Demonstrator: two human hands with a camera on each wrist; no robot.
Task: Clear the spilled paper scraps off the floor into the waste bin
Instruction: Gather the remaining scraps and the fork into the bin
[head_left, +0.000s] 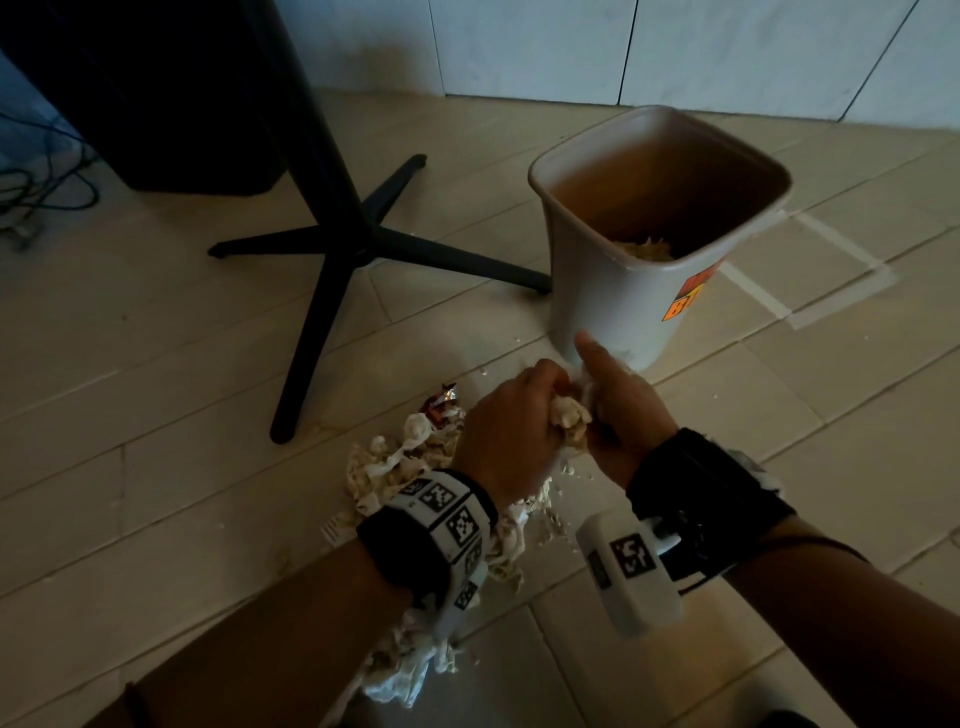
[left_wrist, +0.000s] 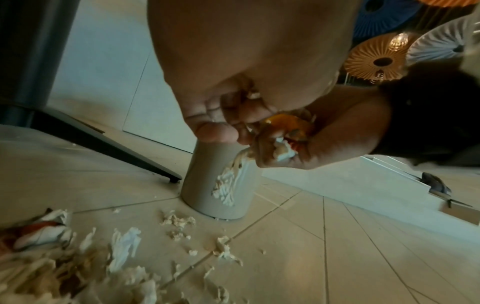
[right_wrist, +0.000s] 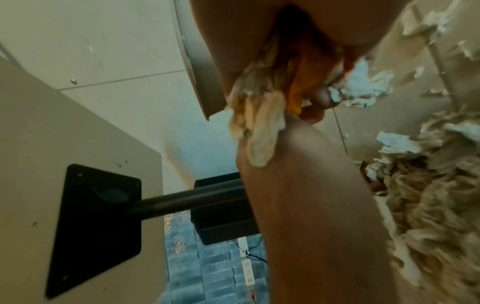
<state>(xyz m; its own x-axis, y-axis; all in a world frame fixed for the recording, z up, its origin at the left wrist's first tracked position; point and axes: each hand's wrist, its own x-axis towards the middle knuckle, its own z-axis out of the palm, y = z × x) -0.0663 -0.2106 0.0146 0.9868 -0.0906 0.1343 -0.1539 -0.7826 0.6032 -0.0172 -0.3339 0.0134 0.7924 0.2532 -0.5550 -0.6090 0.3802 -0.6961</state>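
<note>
A grey waste bin (head_left: 597, 291) stands open on the tiled floor, with some shreds at its bottom. Just in front of it my left hand (head_left: 511, 426) and right hand (head_left: 621, 405) press together around a wad of paper scraps (head_left: 571, 415), the right thumb sticking up. In the left wrist view the wad (left_wrist: 281, 152) includes an orange piece, and shreds hang from it in front of the bin (left_wrist: 202, 181). In the right wrist view cream paper (right_wrist: 259, 131) bulges out between the hands. A large pile of scraps (head_left: 395, 467) lies on the floor under my left wrist.
A black table pedestal with spread legs (head_left: 332, 249) stands left of the bin, with a dark box (head_left: 182, 104) and cables (head_left: 36, 192) behind. A foil wrapper (head_left: 441, 402) lies at the pile's far edge. White tape lines (head_left: 831, 260) mark the floor right of the bin.
</note>
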